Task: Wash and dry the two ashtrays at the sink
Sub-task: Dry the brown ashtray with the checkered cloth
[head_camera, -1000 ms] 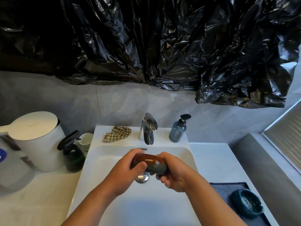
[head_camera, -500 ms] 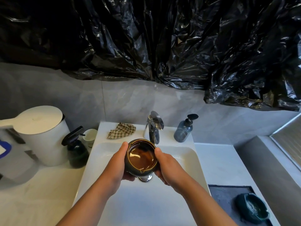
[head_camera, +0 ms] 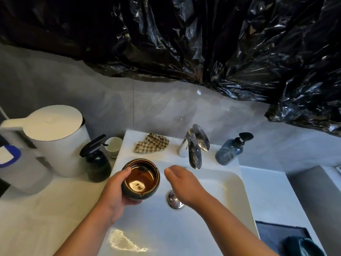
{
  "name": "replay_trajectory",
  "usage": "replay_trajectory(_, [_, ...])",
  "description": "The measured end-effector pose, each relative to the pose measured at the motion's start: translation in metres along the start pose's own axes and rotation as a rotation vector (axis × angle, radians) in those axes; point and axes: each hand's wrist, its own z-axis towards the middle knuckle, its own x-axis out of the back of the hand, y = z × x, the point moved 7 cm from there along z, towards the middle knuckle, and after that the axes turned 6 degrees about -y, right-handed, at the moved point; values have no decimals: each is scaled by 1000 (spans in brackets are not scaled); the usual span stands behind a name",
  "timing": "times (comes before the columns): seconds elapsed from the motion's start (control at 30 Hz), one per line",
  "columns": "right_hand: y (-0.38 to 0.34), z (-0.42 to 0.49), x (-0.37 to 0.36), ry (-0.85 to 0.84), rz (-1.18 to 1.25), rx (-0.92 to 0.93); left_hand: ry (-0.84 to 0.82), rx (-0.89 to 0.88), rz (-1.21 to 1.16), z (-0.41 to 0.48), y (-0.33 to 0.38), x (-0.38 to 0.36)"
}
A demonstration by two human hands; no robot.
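left hand (head_camera: pixel 118 189) grips brown ashtray (head_camera: pixel 141 179) | right hand (head_camera: pixel 182 180) relaxed over sink (head_camera: pixel 230 183)

— What hangs along the top?
— Crumpled black plastic sheeting (head_camera: pixel 184 43), glossy, draped over a grey wall (head_camera: pixel 92 93).
— And on the left?
— A white lidded bin (head_camera: pixel 60 145) stands on the white counter (head_camera: pixel 36 209). Just to its right is a dark spray bottle (head_camera: pixel 96 163) with a black trigger head, and behind that a small white cup (head_camera: pixel 113 147).
— Anything to the right?
— A translucent blue pump bottle (head_camera: pixel 229 152) with a black pump stands upright near the wall. Low in the right corner lies a dark mat (head_camera: pixel 276 235).
— At the left edge?
— Something white with a blue band (head_camera: pixel 9 156), too cut off to identify.
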Motion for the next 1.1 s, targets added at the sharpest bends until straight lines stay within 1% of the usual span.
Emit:
replay_trajectory(0.07, [-1,20,-3,29,-100,23,29,-3,-42,11,0,14])
replay_trajectory(0.17, [-5,51,-9,66,-315,64,50,-12,-80,27,1,30])
replay_trajectory(0.33, [-20,99,-17,158,-565,185,75,-19,-77,45,2,45])
replay_trajectory(0.47, [-30,133,-28,181,-682,287,109,2,-87,54,-3,55])
replay_trajectory(0.53, [-29,147,-31,184,-703,287,115,10,-93,56,-5,57])
replay_trajectory(0.73, [-27,158,-20,257,-588,195,120,-1,-89,55,2,57])
replay_trajectory(0.9, [-22,119,-11,238,-128,129,107,-16,-99,47,7,52])
replay_trajectory(1.1, [-13,39,-9,236,167,33,22,-50,-51,20,8,36])
